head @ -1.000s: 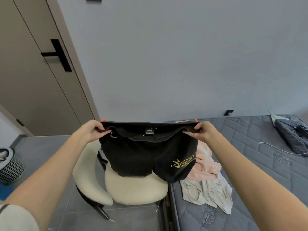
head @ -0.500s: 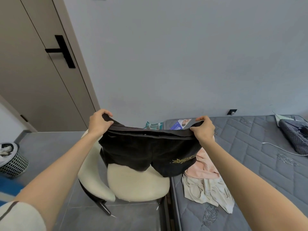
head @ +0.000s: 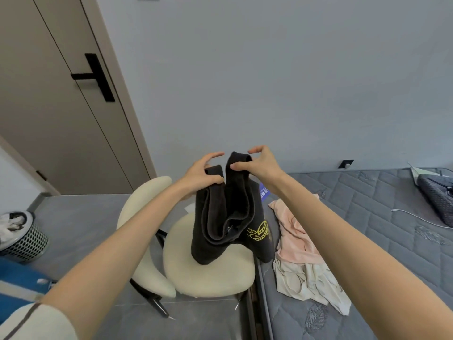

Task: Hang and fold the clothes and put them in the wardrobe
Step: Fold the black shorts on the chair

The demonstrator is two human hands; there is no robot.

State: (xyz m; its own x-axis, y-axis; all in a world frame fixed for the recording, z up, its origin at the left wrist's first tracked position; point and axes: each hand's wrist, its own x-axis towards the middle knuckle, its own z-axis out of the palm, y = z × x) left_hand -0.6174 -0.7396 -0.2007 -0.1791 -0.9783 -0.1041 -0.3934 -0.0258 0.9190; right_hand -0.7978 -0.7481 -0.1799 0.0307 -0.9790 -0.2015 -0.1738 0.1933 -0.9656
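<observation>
black shorts [head: 228, 217], frame centre | soft, light, floppy | left hand [head: 199, 176], right hand [head: 262, 165] pinch waistband ends together | regrip: waistband

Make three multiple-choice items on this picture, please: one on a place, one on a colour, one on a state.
1. Where does the pink garment lie?
A. on the grey mattress
B. on the chair seat
C. in the mesh basket

2. What colour is the print on the black shorts?
A. white
B. yellow
C. red

3. How are the shorts held?
A. spread flat on the bed
B. hung on a hanger
C. folded in half, in the air

Answers:
1 A, it rests on the quilted mattress by the cream chair.
2 B, a yellow emblem shows.
3 C, left hand and right hand pinch the waistband ends together.
</observation>
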